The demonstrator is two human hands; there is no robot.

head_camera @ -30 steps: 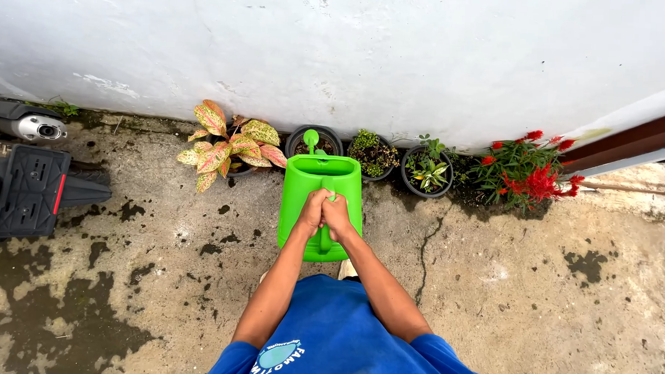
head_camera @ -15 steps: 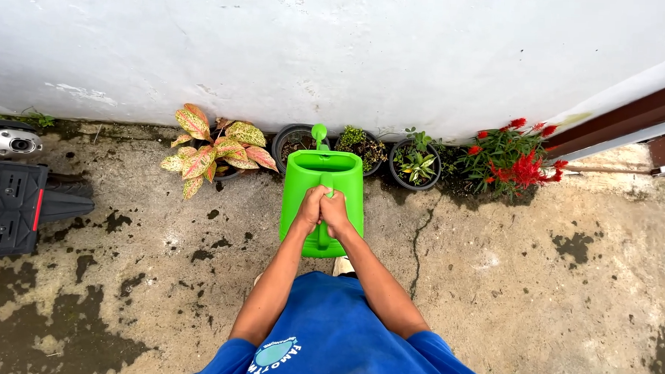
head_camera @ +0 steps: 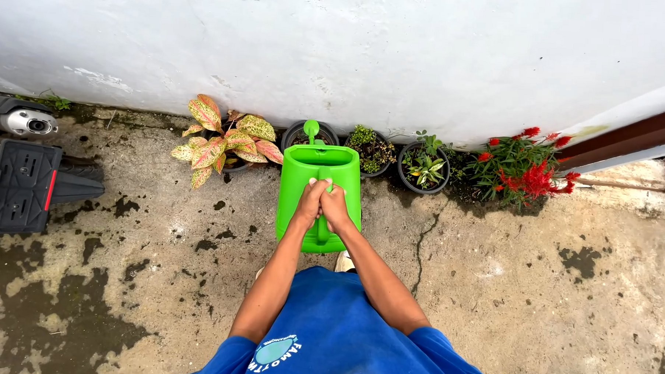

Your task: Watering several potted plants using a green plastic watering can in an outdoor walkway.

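While both hands clasp its top handle, the left hand (head_camera: 310,203) and right hand (head_camera: 337,207) hold the green watering can (head_camera: 320,164) above the concrete floor (head_camera: 491,288), spout over a black pot (head_camera: 296,136). Rigid plastic, probably heavy with water; the handle is the sound grip.

Both hands (head_camera: 322,206) grip a green watering can (head_camera: 319,181) over a black pot (head_camera: 299,138).

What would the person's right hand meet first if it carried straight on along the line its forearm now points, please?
The right hand, clasped with the left hand on the green watering can, points toward the wall. Past the can, it would probably meet the dark pot under the spout first; depth is hard to judge.
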